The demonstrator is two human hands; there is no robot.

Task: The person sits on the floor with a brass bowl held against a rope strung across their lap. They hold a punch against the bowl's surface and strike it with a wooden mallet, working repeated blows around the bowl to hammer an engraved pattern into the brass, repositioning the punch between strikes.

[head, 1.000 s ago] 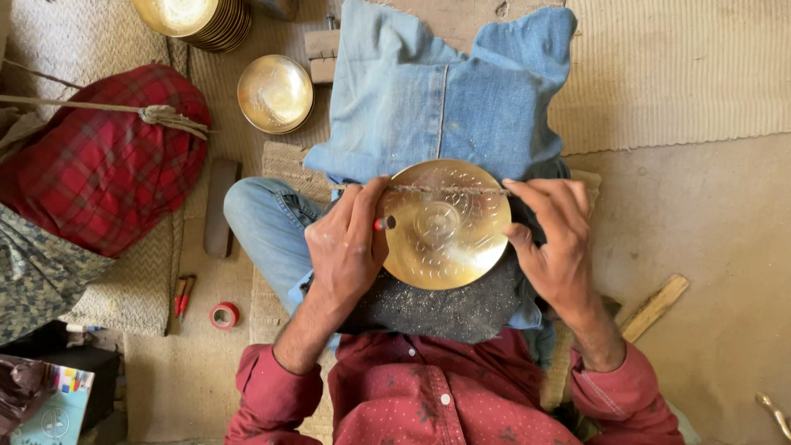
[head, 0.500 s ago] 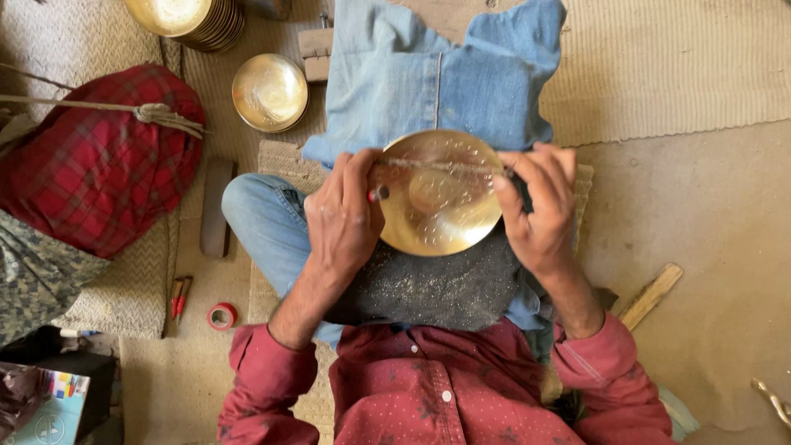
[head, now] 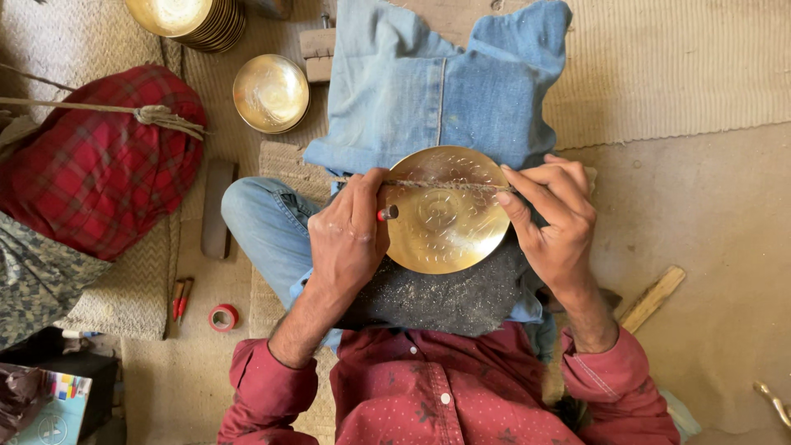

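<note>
A round brass plate [head: 449,221] with punched patterns rests on a dark cloth [head: 445,297] in my lap. A thin metal rod [head: 441,186] lies across the plate's upper part. My left hand [head: 350,235] grips the rod's left end, with a small red-tipped tool [head: 386,213] poking out beside my thumb. My right hand [head: 554,218] pinches the rod's right end at the plate's rim. Metal filings dust the cloth below the plate.
A brass bowl [head: 270,92] and a stack of brass plates [head: 191,18] sit at the upper left. A red plaid bundle [head: 91,161] tied with rope lies left. Red tape roll [head: 222,317], red-handled pliers [head: 181,297], wooden sticks [head: 652,298] and denim cloth [head: 445,82] surround me.
The plate and both hands have shifted slightly within the view; the rod stays across the plate with both hands on its ends.
</note>
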